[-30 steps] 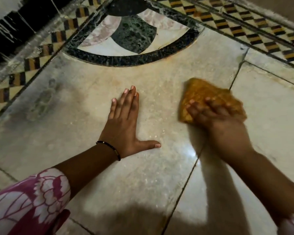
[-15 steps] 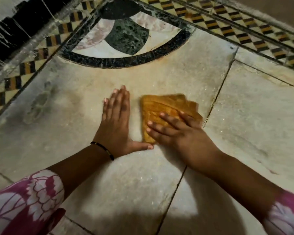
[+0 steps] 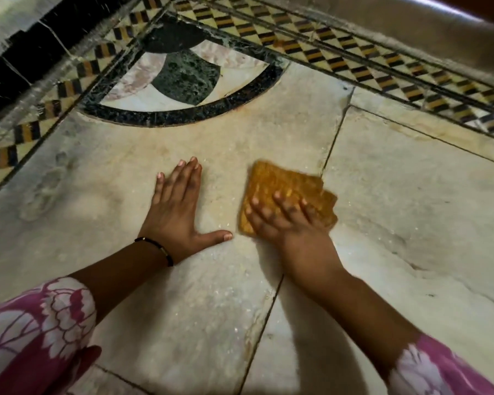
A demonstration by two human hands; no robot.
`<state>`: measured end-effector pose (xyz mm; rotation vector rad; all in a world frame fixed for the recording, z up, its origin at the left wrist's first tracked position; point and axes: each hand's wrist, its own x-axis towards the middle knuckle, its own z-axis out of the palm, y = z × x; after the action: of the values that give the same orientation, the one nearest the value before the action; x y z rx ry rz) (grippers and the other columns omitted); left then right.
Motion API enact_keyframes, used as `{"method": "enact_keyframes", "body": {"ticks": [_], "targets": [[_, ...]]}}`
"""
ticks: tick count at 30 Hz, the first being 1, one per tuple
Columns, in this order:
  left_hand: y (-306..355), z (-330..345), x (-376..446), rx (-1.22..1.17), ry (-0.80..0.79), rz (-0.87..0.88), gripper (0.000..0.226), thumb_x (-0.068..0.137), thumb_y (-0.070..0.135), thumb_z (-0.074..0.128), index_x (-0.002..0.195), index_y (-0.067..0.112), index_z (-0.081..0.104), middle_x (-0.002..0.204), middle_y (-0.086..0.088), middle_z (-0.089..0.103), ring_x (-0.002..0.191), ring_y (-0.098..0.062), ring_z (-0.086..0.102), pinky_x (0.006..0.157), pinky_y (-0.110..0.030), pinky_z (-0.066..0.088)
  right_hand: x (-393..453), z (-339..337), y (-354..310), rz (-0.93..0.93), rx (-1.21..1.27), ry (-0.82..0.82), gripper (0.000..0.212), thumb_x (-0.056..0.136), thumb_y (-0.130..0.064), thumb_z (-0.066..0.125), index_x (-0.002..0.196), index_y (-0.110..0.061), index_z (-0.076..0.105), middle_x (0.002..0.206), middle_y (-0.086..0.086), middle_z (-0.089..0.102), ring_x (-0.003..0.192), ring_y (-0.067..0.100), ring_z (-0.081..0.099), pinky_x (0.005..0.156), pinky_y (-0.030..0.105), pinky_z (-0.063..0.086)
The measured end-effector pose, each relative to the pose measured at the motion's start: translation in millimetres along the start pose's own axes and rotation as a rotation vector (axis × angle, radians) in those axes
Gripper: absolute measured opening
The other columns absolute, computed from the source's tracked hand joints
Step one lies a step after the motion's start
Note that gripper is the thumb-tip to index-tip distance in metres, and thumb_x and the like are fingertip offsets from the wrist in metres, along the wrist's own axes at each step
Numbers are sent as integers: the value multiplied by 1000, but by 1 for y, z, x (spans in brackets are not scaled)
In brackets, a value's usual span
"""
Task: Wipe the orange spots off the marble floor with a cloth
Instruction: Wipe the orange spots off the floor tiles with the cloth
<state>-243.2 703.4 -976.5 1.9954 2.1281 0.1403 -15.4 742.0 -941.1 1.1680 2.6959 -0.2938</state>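
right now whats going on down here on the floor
A person is wiping the marble floor by hand. The right hand presses a folded orange cloth flat against the stone, near a seam between slabs. The left hand lies flat on the floor beside it, fingers spread, holding nothing.

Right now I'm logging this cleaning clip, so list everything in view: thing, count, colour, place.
cloth: one, orange-yellow, folded, flat on the floor under the right hand
marble floor: pale cream slabs with dark joints, fills the view
inlay medallion: one, green, pink and white inside a black arc, top centre
checkered border: black, tan and cream bands, along the top and left
bracelet: one, black, left wrist
sleeves: two, pink and white floral
left hand: flat on the floor, empty
right hand: pressing the cloth
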Motion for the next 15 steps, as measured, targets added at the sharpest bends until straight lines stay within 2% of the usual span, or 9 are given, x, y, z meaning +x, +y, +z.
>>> {"method": "enact_keyframes", "body": {"ticks": [3,7,9,11,13,15], "targets": [[-2,2,-1,-13,10,-5,124,61,93,29,151,14,-3,159,-2,-4,145,-17,-7,117,-40,-8,-66,12,10,51,-24,-19,61,81,-21,33,140,-33,41,145,-10,42,132,24,43,107,42,24],[-2,2,0,-15,5,4,124,61,93,30,151,14,-1,159,-1,-3,146,-18,-4,117,-41,-7,-84,3,56,271,-36,-73,62,84,-17,32,143,-34,34,148,-10,33,133,28,41,105,43,27],[-2,1,1,-8,-5,8,124,60,93,30,151,15,-1,159,-1,-2,146,-18,-3,117,-41,-6,-54,-9,68,362,-11,-85,55,94,-20,27,147,-37,23,154,-11,23,141,28,27,109,48,24],[-1,1,2,3,-10,12,125,60,94,28,151,15,-2,160,-2,-2,146,-18,-3,118,-42,-5,-12,-19,69,409,49,-84,54,100,-22,26,148,-40,10,158,-12,6,146,25,6,115,48,11],[-1,0,2,9,-16,16,124,60,94,25,151,14,-2,159,-2,-3,146,-18,-3,118,-41,-5,23,-27,51,352,65,-89,54,100,-21,26,148,-41,9,159,-10,4,146,26,1,115,50,6],[0,0,2,5,-17,20,123,61,94,24,151,13,-3,159,-3,-3,146,-19,-2,118,-41,-4,33,-26,17,181,32,-87,54,100,-21,29,148,-41,13,159,-8,8,145,26,2,115,50,5]]}}
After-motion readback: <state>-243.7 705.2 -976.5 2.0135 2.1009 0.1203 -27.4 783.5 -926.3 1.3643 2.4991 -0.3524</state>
